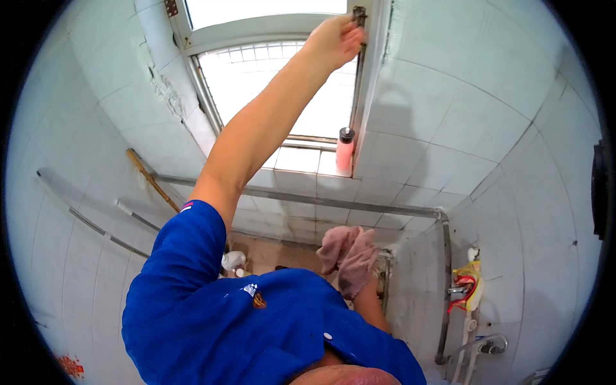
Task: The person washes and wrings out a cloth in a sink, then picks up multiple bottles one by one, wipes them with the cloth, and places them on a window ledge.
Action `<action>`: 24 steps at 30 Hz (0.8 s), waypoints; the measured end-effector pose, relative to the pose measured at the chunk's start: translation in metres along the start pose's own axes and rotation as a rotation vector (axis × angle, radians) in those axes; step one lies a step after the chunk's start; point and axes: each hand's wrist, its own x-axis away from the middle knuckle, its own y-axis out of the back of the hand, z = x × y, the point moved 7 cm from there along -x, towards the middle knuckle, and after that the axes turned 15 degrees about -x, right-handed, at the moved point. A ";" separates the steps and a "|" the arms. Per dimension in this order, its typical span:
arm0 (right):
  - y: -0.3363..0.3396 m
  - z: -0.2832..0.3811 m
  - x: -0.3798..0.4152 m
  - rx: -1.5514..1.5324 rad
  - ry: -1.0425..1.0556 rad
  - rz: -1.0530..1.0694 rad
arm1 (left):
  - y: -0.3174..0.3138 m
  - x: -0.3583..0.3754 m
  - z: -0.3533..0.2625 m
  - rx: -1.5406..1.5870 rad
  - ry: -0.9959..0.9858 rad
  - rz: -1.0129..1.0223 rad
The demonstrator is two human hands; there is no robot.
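Observation:
My left arm stretches up across the window (256,40), and my left hand (336,40) is closed, its curled fingers at a dark metal window latch (359,15) on the right side of the frame. Lower down, a crumpled, damp-looking pink cloth (350,251) hangs at my right hand (360,289), which is mostly covered by it and appears to grip it. Below the latch, a bottle of pink liquid with a black cap (344,153) stands upright on the tiled sill (296,159).
A grey pipe (333,204) crosses below the sill and turns down at the right. Beside it are a tap with red and yellow cloths (467,289) and a shower hose (491,345). A wooden stick (153,179) leans at the left. A white container (233,260) sits below.

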 end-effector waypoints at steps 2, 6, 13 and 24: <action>-0.005 0.006 0.006 -0.125 0.001 -0.039 | 0.028 -0.022 0.029 0.033 0.049 -0.033; -0.017 0.018 0.023 -0.394 0.009 -0.165 | 0.033 -0.032 0.028 0.108 -0.045 -0.013; -0.008 0.017 0.034 -0.453 0.013 -0.163 | 0.006 -0.025 0.019 0.345 -0.041 0.057; 0.016 -0.012 -0.001 -0.370 -0.093 0.141 | 0.008 0.036 0.017 0.505 -0.041 0.151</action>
